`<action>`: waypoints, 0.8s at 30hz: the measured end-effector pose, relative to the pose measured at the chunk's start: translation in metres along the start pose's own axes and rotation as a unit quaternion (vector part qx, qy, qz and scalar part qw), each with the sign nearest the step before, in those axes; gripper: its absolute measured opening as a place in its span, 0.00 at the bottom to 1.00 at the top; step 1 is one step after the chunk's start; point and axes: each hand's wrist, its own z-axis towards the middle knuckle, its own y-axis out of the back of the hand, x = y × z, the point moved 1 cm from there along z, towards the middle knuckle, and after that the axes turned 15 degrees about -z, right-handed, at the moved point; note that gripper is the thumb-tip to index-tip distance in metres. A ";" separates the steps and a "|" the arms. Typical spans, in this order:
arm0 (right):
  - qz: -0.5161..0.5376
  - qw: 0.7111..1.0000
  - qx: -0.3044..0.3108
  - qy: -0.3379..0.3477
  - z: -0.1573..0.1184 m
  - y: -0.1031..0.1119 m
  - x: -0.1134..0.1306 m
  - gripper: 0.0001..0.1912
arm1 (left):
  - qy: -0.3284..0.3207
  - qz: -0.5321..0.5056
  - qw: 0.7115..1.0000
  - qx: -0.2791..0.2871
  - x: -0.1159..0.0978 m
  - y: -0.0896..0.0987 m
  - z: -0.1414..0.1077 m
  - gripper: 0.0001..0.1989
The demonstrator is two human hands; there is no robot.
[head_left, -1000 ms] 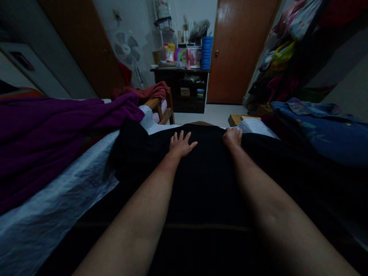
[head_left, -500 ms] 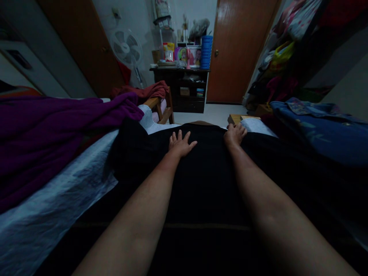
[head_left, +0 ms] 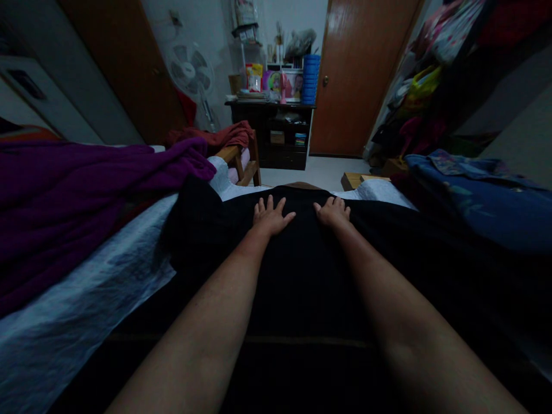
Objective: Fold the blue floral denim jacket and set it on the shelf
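A large black cloth (head_left: 302, 276) lies spread over a bed with a light blue-grey sheet (head_left: 107, 276). My left hand (head_left: 271, 218) rests palm down on the cloth near its far edge, fingers spread. To its right, my right hand (head_left: 334, 211) also lies on the cloth with its fingers apart, thumb toward the left hand. Neither hand holds anything. A thin pale line crosses the cloth nearer to me. At the left the cloth is bunched up in a dark heap (head_left: 194, 218).
A purple blanket (head_left: 86, 184) lies at the left, blue denim fabric (head_left: 483, 195) at the right. Beyond the bed are a wooden chair (head_left: 250, 170), a white fan (head_left: 190, 69), a dark cabinet (head_left: 284, 155) and a brown door (head_left: 353, 80).
My right hand has moved left from the cloth's far edge, closer to my left hand, and its fingers are now spread. My left hand has stayed in place.
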 end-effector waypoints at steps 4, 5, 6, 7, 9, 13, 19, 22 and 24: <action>-0.001 1.000 0.015 0.001 0.002 -0.003 -0.003 0.44 | -0.003 -0.002 1.000 0.001 0.004 -0.003 0.003 0.40; -0.002 1.000 0.014 0.012 0.004 -0.004 -0.007 0.44 | -0.003 -0.002 1.000 0.001 0.004 -0.003 0.004 0.40; -0.003 1.000 0.013 0.026 0.007 -0.004 -0.011 0.44 | -0.003 -0.001 1.000 0.002 0.004 -0.003 0.004 0.40; -0.004 0.999 0.011 0.042 0.009 -0.005 -0.015 0.44 | -0.003 -0.001 1.000 0.002 0.004 -0.003 0.004 0.40; -0.007 0.997 0.005 0.071 0.014 -0.007 -0.024 0.42 | -0.002 -0.003 1.000 0.002 0.003 -0.003 0.004 0.40; -0.009 0.995 -0.027 0.096 0.018 -0.011 -0.034 0.38 | -0.004 -0.009 1.000 -0.001 0.002 -0.002 0.003 0.40; -0.025 0.998 -0.044 0.048 -0.005 -0.002 -0.022 0.34 | 0.002 -0.016 1.000 -0.003 0.000 0.000 0.000 0.39; -0.035 0.996 -0.044 0.064 -0.027 0.000 -0.006 0.36 | 0.005 -0.018 1.000 0.001 -0.002 0.000 -0.001 0.40; -0.029 0.995 -0.032 0.085 -0.039 -0.002 0.001 0.37 | 0.005 -0.018 1.000 0.002 -0.002 0.001 -0.001 0.40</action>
